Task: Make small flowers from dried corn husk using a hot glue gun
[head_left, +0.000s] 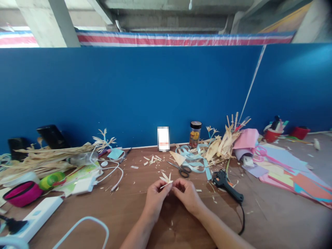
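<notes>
My left hand (156, 197) pinches a small pale flower made of dried husk strips (166, 178) between thumb and fingers, its pointed petals spread upward. Close beside it, my right hand (188, 196) has its thumb and fingers pressed together near the flower's base; what they hold, if anything, is hidden. Beyond the hands lie dark-handled scissors (184, 171), partly open, and several cut husk pieces (153, 159). A black glue gun (228, 186) rests on the table to the right of my right hand.
Light-blue ribbon (193, 162), a husk bundle (222, 147) and a black-lidded jar (195, 135) stand behind. Coloured paper (293, 173) spreads at right. Long dried husks (52, 157), a pink cuff-like item (22, 193) and a white power strip (38, 218) with cables occupy the left.
</notes>
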The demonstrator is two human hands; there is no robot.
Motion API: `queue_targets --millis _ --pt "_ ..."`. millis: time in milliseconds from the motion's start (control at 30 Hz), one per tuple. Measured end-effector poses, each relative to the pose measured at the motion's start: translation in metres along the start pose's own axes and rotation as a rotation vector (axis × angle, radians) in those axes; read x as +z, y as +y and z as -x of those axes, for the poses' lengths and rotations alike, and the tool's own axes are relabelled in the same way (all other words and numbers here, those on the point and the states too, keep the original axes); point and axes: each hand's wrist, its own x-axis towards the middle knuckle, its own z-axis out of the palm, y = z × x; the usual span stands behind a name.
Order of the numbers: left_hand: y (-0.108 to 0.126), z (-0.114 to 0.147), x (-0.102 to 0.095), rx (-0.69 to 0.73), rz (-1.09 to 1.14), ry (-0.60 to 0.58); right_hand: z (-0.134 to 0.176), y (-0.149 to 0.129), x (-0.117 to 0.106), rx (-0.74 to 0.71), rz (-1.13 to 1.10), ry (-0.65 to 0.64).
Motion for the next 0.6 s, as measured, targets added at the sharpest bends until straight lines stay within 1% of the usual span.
queue_targets --millis 167,400,600 --pt "-0.003 -0.005 -0.005 -0.031 0.03 0.107 -0.001 0.0 -0.003 -0.018 0.071 0.041" --pt "0.0 -0.007 -0.009 0.067 -0.131 0.184 -0.003 0.004 -0.007 -0.024 0.06 0.122" --pt "0.001 -0.006 -0.011 0.179 -0.281 0.203 -0.005 0.006 -0.009 -0.04 0.039 0.217"
